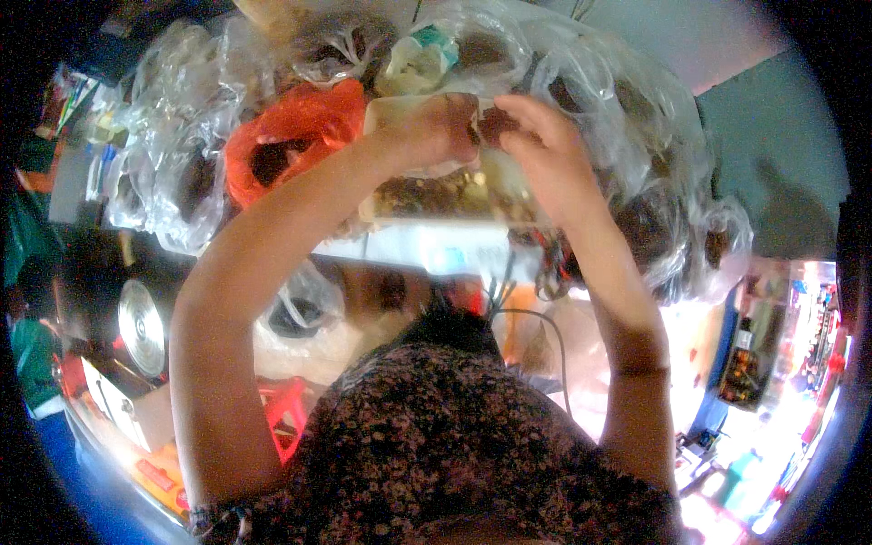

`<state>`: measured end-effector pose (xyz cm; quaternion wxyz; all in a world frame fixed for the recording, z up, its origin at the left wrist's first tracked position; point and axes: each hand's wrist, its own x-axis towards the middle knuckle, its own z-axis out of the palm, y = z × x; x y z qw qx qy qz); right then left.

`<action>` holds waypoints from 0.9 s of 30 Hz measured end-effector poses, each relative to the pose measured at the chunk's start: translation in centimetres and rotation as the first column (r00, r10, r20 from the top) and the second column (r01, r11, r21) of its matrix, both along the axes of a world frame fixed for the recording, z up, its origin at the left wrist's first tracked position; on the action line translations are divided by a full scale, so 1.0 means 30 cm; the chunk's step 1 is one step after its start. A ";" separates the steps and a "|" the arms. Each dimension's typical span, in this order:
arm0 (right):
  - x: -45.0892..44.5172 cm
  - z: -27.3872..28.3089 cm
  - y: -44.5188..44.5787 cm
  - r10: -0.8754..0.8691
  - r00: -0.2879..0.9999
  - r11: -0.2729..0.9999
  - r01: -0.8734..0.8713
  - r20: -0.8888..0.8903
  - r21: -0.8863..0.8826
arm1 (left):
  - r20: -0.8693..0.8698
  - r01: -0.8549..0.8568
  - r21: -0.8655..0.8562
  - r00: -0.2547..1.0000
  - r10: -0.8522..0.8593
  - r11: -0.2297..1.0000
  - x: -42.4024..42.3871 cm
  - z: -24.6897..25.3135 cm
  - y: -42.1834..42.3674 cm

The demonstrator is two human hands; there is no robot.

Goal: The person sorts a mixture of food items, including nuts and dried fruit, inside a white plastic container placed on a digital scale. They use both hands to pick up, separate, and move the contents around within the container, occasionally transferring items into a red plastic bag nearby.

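Observation:
Both of my hands are raised over a plastic container (381, 112) in the upper middle of the head view. My left hand (446, 133) has its fingers curled at the container's inner area; blur hides what they touch. Close beside it, my right hand (545, 129) is bent inward, thumb and fingers apart, near a small dark reddish-brown piece (496, 126). Whether the fingers grip this piece is unclear. Just below the hands, small brown and yellowish pieces (429, 194) show through or in a clear-walled tray. A white surface (436, 245) lies at its near side.
Open clear plastic bags (184, 136) with dark contents crowd the left, back and right (633, 122). A red plastic bag (300, 136) stands left of the container. Scissors (550, 283) hang near the front edge. Lower left are a round metal lid (142, 327) and a red stool (286, 412).

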<state>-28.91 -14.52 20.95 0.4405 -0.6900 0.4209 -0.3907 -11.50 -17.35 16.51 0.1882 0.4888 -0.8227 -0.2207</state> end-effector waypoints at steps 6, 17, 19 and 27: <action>-0.015 -0.003 0.056 -0.027 0.859 0.743 -0.325 -0.512 -0.585 | 0.029 0.058 0.108 0.998 -0.062 0.992 0.064 0.095 0.014; 0.141 -0.046 -0.056 0.309 0.497 0.773 -0.628 -0.811 -0.091 | 0.464 0.348 0.058 0.821 -0.334 0.936 0.021 0.240 0.059; 0.147 -0.005 -0.074 0.303 0.495 0.797 -0.600 -0.815 -0.068 | 0.381 0.336 0.009 0.870 -0.314 0.942 0.051 0.254 0.052; 0.071 0.155 -0.054 0.179 0.951 0.825 -0.285 -0.254 -0.487 | 0.304 0.055 -0.011 0.951 -0.049 0.998 0.172 0.415 0.058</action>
